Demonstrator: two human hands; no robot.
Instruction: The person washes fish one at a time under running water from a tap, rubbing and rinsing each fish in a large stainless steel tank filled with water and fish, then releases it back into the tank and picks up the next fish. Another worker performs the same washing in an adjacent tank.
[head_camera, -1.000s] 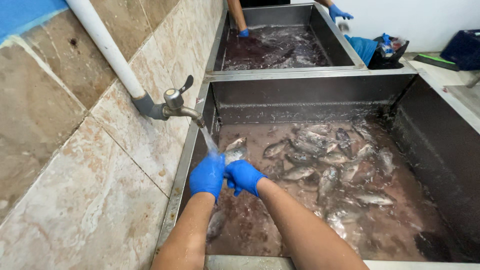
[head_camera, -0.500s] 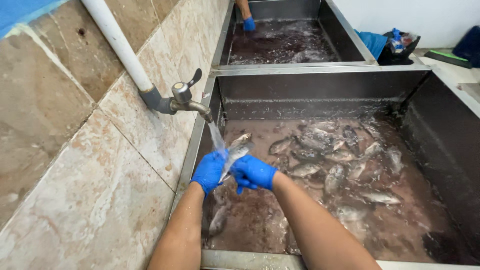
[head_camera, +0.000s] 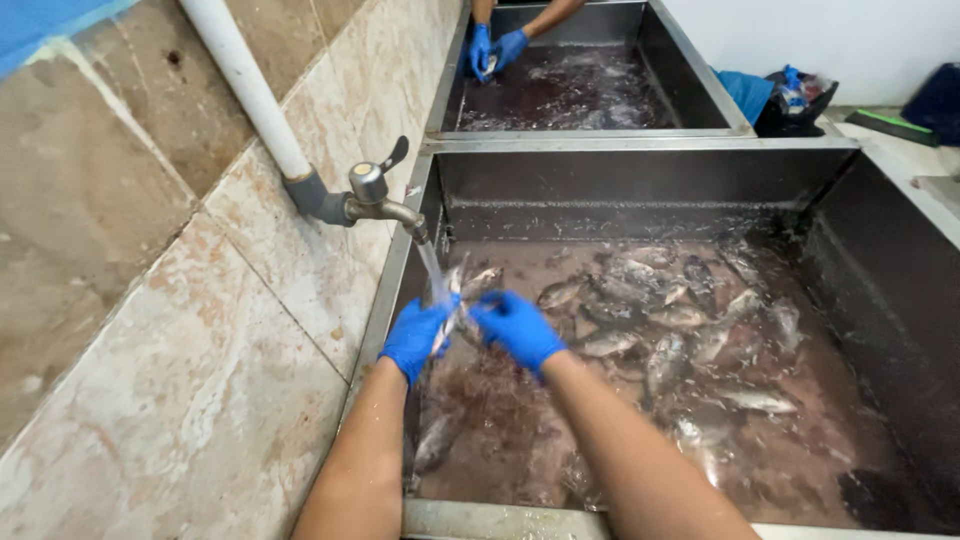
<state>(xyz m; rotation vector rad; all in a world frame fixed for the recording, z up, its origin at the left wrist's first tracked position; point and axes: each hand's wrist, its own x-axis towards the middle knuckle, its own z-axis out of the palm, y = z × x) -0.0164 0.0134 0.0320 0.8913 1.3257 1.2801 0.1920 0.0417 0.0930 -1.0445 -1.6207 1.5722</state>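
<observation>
Both my hands wear blue gloves and grip one small silver fish (head_camera: 456, 300) under the running water of a metal tap (head_camera: 378, 198). My left hand (head_camera: 415, 336) holds the fish from the left and below. My right hand (head_camera: 517, 328) closes on it from the right. The fish hangs over a steel sink (head_camera: 640, 205) of murky reddish water, where several more fish (head_camera: 655, 320) lie.
A white pipe (head_camera: 245, 85) feeds the tap along a tiled wall (head_camera: 150, 300). A second steel sink (head_camera: 590, 80) lies beyond, where another person's blue-gloved hands (head_camera: 495, 50) hold a fish. Blue and dark items (head_camera: 780, 95) sit at the far right.
My hands have lifted the fish closer to the tap's stream, and the view has shifted slightly. The other person's hands have moved toward the left of the far sink.
</observation>
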